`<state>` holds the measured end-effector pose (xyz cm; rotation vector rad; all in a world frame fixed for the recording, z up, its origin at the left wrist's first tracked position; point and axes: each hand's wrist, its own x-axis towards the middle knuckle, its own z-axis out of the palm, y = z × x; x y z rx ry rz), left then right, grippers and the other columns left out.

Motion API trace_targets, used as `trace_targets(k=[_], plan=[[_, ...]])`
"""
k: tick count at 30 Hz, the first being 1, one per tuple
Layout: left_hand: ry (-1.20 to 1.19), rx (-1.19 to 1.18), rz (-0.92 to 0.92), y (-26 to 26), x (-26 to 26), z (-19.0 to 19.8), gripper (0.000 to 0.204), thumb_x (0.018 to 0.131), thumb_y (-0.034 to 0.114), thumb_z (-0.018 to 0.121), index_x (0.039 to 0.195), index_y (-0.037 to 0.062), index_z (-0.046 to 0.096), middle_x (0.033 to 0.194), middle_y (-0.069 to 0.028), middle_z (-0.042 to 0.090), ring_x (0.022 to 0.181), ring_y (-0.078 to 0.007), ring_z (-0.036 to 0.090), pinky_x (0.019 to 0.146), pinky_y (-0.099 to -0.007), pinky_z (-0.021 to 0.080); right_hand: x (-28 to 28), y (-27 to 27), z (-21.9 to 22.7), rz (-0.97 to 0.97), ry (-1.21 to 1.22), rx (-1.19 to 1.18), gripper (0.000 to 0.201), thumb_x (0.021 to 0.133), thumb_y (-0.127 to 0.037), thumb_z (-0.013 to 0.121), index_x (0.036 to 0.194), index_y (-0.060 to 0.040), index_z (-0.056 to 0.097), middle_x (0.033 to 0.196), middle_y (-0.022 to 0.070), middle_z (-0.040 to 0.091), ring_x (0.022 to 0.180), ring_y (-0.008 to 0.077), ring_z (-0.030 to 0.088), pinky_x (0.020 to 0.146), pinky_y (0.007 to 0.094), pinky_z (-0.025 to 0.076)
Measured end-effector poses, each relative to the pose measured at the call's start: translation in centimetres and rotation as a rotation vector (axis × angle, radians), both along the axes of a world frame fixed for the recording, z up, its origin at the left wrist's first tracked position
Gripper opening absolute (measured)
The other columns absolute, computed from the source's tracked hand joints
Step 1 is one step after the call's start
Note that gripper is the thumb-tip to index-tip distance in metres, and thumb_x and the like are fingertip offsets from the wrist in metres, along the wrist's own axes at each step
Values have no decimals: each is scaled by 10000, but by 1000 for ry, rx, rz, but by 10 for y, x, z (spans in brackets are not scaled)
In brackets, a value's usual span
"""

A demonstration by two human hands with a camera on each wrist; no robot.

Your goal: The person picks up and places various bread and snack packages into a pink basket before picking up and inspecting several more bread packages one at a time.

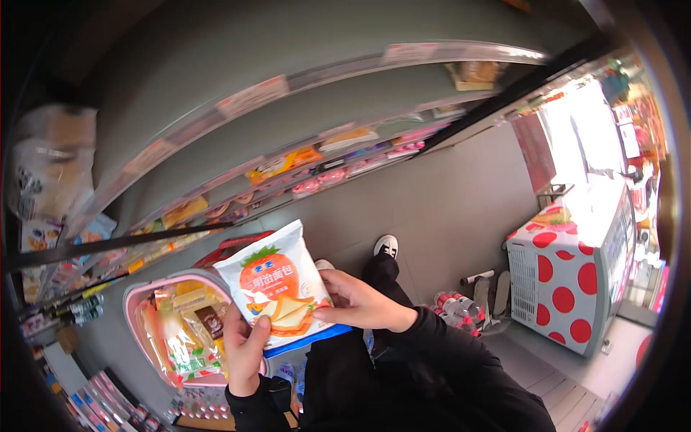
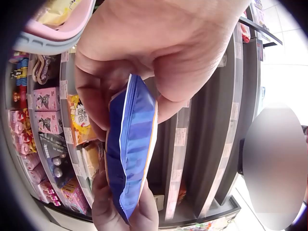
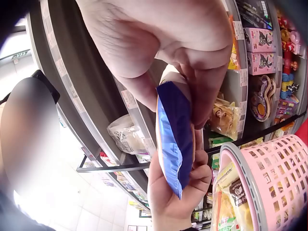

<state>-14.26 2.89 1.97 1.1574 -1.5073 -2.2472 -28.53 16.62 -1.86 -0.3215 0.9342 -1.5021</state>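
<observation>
Both hands hold a white snack packet [image 1: 277, 288] printed with an orange strawberry and sliced bread. My left hand [image 1: 245, 345] pinches its lower corner, thumb on the front. My right hand [image 1: 356, 299] grips its right edge. In the left wrist view the packet's blue back [image 2: 130, 149] is seen edge-on, and the same blue back [image 3: 173, 134] shows in the right wrist view between the two hands. A pink basket [image 1: 144, 302] holding several wrapped snacks sits just left of and below the packet, and its slotted wall [image 3: 279, 178] appears in the right wrist view.
Grey store shelves [image 1: 288, 162] with packaged snacks run along the left and top. A white chest with red polka dots [image 1: 568, 281] stands at the right, with bottles [image 1: 457, 309] on the floor beside it. My black-trousered leg and shoe [image 1: 386, 246] are below.
</observation>
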Motion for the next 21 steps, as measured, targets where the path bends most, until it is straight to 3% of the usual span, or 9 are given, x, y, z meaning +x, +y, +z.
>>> trace_targets(k=[9,12,17,21], plan=[[10,-35,-145,33,-65,2,435,794,94,548,1166,-23,356,1092,-93,495,992,-141,481,852,-258,363,-51,50,2,-133,50,-59,446,796,-56,553,1153,50,308,1058,117,497,972,118,485,791,249,432],[23,-47,-190,45,-87,4,437,792,100,555,1164,-20,359,1084,-88,497,996,-142,475,857,-263,359,-69,69,4,-107,57,15,496,802,-16,524,1216,36,255,1132,113,459,1032,131,456,848,270,395],[93,-159,-216,58,-128,40,452,776,85,574,1158,-28,363,1084,-93,499,990,-147,480,856,-269,367,-104,85,42,-210,142,-35,493,795,-66,558,1206,16,297,1076,102,474,981,127,484,787,263,438],[243,-369,-235,39,-182,91,416,782,95,567,1139,-30,393,1049,-91,523,937,-133,510,811,-258,402,-162,69,103,-300,700,12,441,774,-122,587,1140,38,399,1028,112,492,915,133,514,734,256,455]])
